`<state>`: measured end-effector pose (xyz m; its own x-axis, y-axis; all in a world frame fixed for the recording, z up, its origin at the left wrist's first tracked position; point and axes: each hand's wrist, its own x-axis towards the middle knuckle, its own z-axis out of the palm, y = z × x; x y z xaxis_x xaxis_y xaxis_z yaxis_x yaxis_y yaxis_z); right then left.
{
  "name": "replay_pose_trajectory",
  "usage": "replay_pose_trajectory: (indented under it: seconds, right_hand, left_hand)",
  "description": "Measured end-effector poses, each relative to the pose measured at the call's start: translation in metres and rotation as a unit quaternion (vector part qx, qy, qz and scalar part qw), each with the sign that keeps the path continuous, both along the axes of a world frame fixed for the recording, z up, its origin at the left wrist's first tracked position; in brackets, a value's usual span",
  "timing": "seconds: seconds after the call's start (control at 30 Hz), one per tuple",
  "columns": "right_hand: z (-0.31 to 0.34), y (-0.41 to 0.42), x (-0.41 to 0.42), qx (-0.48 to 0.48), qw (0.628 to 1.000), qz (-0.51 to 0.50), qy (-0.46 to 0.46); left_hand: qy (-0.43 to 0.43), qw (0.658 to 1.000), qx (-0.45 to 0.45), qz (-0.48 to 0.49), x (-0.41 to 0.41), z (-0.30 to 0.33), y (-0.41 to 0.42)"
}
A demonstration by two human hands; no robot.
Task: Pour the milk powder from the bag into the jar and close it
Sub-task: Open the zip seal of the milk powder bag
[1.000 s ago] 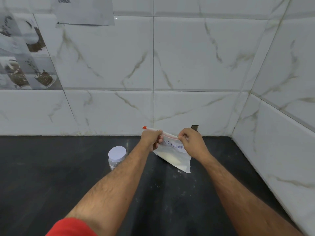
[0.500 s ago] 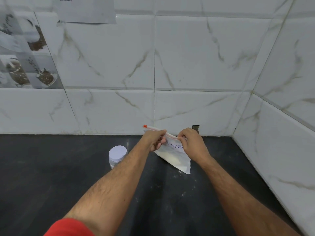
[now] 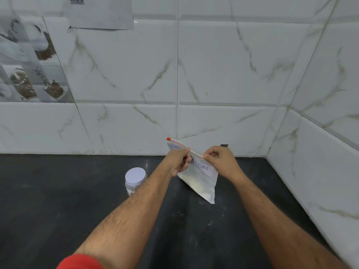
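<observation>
A clear zip bag of milk powder [image 3: 202, 181] with a handwritten label and an orange-red zip strip hangs above the dark counter, tilted down to the right. My left hand [image 3: 179, 161] pinches the bag's top edge near its middle. My right hand [image 3: 220, 159] pinches the same edge just to the right, a short gap between the two hands. A small clear plastic jar [image 3: 135, 179] with a white lid on it stands on the counter to the left of my left forearm, apart from the bag.
The black counter [image 3: 58, 200] runs back to a white marble-tiled wall [image 3: 223, 74] and a side wall [image 3: 326, 162] at the right, forming a corner. Specks of white powder lie on the counter below the bag. A paper sheet [image 3: 101, 12] hangs on the wall.
My hands have drawn slightly apart along the bag's top edge, and more of the zip strip shows between them. The jar has not moved.
</observation>
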<state>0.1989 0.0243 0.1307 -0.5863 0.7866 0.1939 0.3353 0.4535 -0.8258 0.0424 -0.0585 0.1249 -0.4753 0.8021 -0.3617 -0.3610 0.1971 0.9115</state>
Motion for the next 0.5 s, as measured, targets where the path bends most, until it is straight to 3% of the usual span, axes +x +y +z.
replay_pose_trajectory:
  seconds: [0.13, 0.3, 0.5]
  right_hand:
    - [0.011, 0.004, 0.006, -0.095, 0.994, 0.053, 0.019]
    - [0.015, 0.006, 0.005, -0.149, 0.985, 0.079, -0.036]
    - [0.013, 0.004, -0.005, -0.088, 0.985, 0.045, -0.140]
  left_hand:
    - [0.012, 0.999, 0.034, 0.001, 0.004, -0.002, -0.001]
    - [0.039, 0.998, 0.038, -0.010, 0.007, -0.006, -0.004]
    - [0.198, 0.979, 0.018, -0.055, 0.014, -0.001, -0.008]
